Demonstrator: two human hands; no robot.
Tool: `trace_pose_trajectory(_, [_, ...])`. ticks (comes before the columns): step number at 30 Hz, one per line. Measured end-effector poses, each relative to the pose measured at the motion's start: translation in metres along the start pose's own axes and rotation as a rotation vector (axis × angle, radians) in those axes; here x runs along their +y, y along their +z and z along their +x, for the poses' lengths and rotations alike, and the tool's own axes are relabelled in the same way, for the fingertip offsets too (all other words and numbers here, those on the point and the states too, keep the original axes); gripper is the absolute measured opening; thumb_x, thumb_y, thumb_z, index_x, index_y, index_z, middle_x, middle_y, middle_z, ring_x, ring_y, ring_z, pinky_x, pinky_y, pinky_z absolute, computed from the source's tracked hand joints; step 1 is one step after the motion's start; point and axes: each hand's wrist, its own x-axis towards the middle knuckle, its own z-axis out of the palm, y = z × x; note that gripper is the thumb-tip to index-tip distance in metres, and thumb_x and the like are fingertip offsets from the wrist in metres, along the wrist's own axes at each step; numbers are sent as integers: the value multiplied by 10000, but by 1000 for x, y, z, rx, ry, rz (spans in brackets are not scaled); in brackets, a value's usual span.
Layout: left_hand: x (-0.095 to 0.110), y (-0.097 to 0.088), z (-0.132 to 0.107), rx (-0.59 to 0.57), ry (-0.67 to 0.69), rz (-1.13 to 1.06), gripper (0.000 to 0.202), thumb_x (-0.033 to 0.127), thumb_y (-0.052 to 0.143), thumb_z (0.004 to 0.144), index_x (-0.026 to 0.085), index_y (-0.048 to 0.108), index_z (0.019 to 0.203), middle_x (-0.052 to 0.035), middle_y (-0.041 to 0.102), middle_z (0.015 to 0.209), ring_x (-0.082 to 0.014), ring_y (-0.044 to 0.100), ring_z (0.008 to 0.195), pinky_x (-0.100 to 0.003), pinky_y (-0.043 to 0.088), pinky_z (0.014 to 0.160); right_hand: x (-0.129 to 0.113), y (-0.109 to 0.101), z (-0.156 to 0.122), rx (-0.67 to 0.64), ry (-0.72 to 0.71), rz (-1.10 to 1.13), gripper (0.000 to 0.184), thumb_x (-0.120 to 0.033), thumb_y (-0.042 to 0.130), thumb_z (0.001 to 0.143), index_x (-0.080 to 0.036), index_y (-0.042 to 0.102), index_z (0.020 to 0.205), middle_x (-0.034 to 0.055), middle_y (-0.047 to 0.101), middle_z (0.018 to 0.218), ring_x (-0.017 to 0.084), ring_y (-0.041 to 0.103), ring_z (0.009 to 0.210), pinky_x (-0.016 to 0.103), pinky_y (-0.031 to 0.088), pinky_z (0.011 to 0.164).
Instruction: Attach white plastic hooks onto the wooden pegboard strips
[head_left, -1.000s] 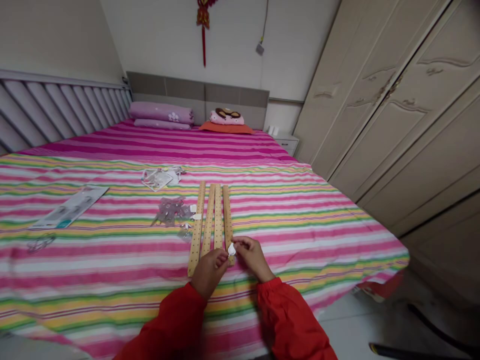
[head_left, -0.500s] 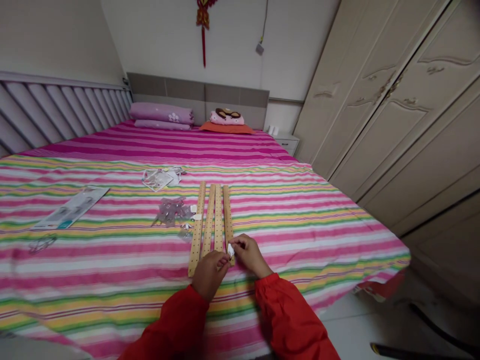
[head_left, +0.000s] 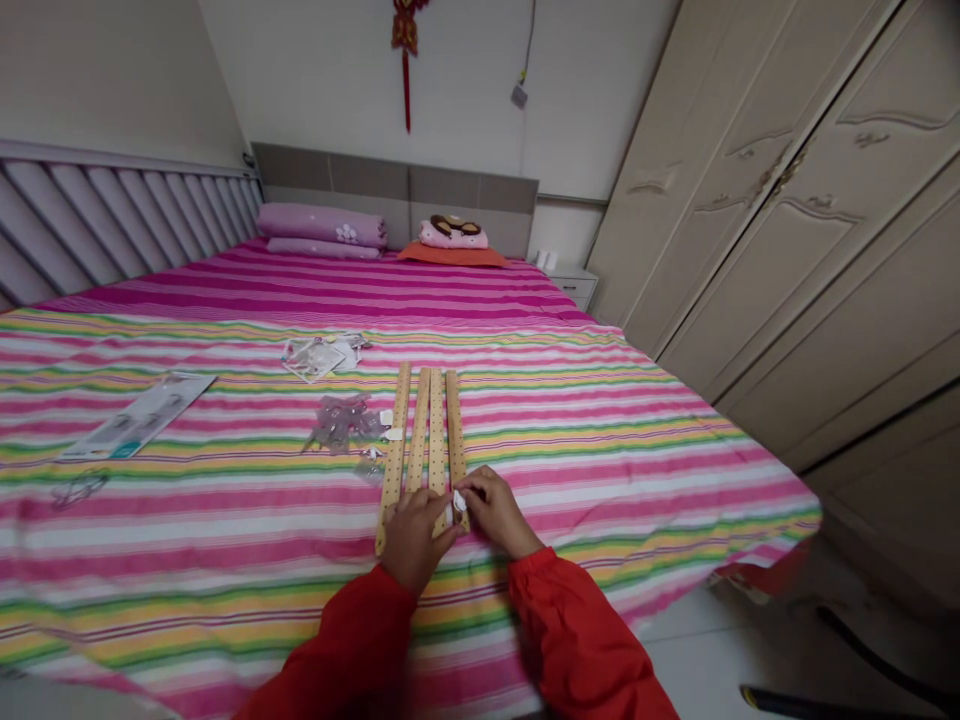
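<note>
My right hand (head_left: 495, 508) is closed in a pinch on a small white tag (head_left: 459, 502) above the near end of the rightmost wooden strip (head_left: 455, 430). Something small and dark hangs at the tag's lower end, too tiny to make out. Close on its left is my left hand (head_left: 416, 535), thumb and forefinger apart beside the tag, with nothing visible between them. Several pale wooden strips dotted with holes lie side by side under and beyond the hands. Two little white tags (head_left: 392, 434) rest at the edge of the leftmost strip (head_left: 395, 470).
Left of the strips lie a heap of small clear bags (head_left: 343, 422) and another small bag (head_left: 370, 467). Farther back is a pile of packets (head_left: 322, 356). A long clear package (head_left: 142, 418) and a wire-like loop (head_left: 79, 487) lie at far left on the striped bedsheet (head_left: 600, 450).
My left thumb and forefinger have moved apart from a pinch, and the forefinger reaches farther forward. The white tag has turned slightly in my right fingers, which stay nearly in place.
</note>
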Motion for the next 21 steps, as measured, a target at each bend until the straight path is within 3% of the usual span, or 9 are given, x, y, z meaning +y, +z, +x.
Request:
trace_pose_trajectory(4, [-3,-1,5,42,-12,-74,282,315,568,799,273,684,1052,-49,633,956,-209,543,935,-340,385,831,0,0,-6,130,43,48,123,-267,579,788,-214,689,775,33,601,747,184,562,747,301,443,684])
trace_pose_trajectory(8, [-5,-2,11,110,-72,-84,264,269,501,831,263,706,997,-61,621,1016,-219,527,953,-366,379,849,2,4,-17,276,283,203,271,-447,560,779,-203,577,663,-24,534,548,148,513,537,259,404,517])
trace_pose_trajectory(12, [-2,1,14,142,-135,-67,221,293,517,825,233,708,918,-73,610,1063,-240,504,1018,-393,359,892,5,10,-24,236,486,318,358,-557,600,699,-217,512,626,-54,495,428,132,461,373,245,340,385])
trace_pose_trajectory(17, [6,6,19,135,-146,-29,198,299,496,839,244,680,887,-72,556,1244,-273,413,1204,-458,281,969,12,12,-19,188,492,175,435,-570,608,681,-220,466,466,-51,430,332,117,424,325,236,281,363])
trace_pose_trajectory(21, [7,10,23,137,-160,-3,172,288,490,843,238,649,880,-70,552,1269,-257,386,1243,-468,238,1005,19,14,-15,216,463,86,450,-539,602,679,-221,432,409,-51,395,323,106,390,343,238,260,379])
